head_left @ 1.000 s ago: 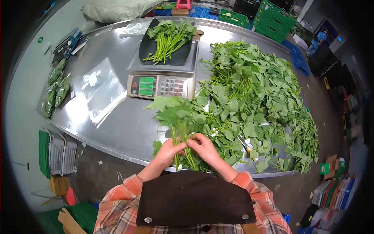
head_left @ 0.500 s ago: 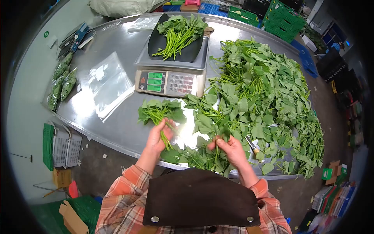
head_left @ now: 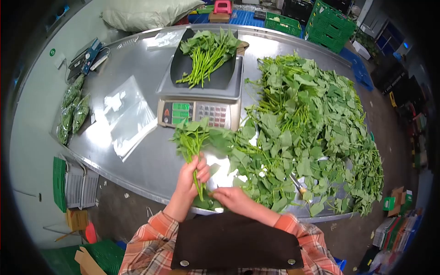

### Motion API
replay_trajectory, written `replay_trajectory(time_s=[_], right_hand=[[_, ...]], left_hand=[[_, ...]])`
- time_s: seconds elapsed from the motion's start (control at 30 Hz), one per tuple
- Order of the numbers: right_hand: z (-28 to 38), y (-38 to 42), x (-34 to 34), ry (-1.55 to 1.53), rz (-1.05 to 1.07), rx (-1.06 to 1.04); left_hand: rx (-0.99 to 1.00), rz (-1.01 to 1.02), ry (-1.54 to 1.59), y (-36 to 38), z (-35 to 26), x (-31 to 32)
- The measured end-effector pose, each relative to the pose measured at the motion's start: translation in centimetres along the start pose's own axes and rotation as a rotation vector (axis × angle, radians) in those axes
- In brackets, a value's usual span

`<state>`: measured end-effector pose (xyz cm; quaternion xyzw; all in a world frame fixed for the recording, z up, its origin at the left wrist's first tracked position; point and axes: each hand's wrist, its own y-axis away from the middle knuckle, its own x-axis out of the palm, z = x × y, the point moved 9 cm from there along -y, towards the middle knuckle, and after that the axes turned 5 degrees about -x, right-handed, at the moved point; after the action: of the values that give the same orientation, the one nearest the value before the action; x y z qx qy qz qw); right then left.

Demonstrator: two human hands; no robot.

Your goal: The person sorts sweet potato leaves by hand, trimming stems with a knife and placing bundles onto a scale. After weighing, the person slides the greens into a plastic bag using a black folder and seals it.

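My left hand (head_left: 192,174) is wrapped round the stems of a small bunch of leafy greens (head_left: 190,140), leaves pointing away from me, just in front of the scale. Close by the lower stem ends, my right hand (head_left: 233,200) has its fingers pinched together; what they hold, if anything, is hidden. A large heap of leafy greens (head_left: 316,114) spreads over the right of the steel table (head_left: 151,176). On the digital scale (head_left: 200,114), a black tray (head_left: 180,68) carries another bunch of greens (head_left: 205,59).
Clear plastic bags (head_left: 130,117) lie left of the scale, with filled bags of greens (head_left: 72,110) at the table's left edge. A knife-like tool (head_left: 299,184) rests among the leaves. Green crates (head_left: 329,27) stand beyond the table; grey baskets (head_left: 80,185) sit below left.
My right hand has left the near edge of the heap and come left to the bunch's stem ends. The bunch in my left hand now stands straighter. The view has tilted slightly.
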<state>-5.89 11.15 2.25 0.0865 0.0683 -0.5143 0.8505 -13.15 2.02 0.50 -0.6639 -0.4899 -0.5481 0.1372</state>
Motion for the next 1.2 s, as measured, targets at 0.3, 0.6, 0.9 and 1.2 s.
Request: replay_trajectory(time_s=[0.3, 0.6, 0.9, 1.2], right_hand=[[-6.6, 3.2, -0.7, 0.03, 0.05, 0.073], [-9.6, 4.7, -4.1, 0.164, -0.017, 0.18], [-5.2, 8.2, -20.3, 0.343, -0.975, 0.07], [-3.3, 3.7, -27.4, 0.927, -1.004, 0.168]], left_hand=[[0.841, -0.173, -1.106, -8.9, -18.8, 16.1], [0.431, -0.949, -2.418, -31.2, -20.9, 7.4], [1.332, -0.189, -2.037, -21.3, -13.8, 17.3], [0.239, 0.154, -1.64, -24.0, 13.5, 10.2]])
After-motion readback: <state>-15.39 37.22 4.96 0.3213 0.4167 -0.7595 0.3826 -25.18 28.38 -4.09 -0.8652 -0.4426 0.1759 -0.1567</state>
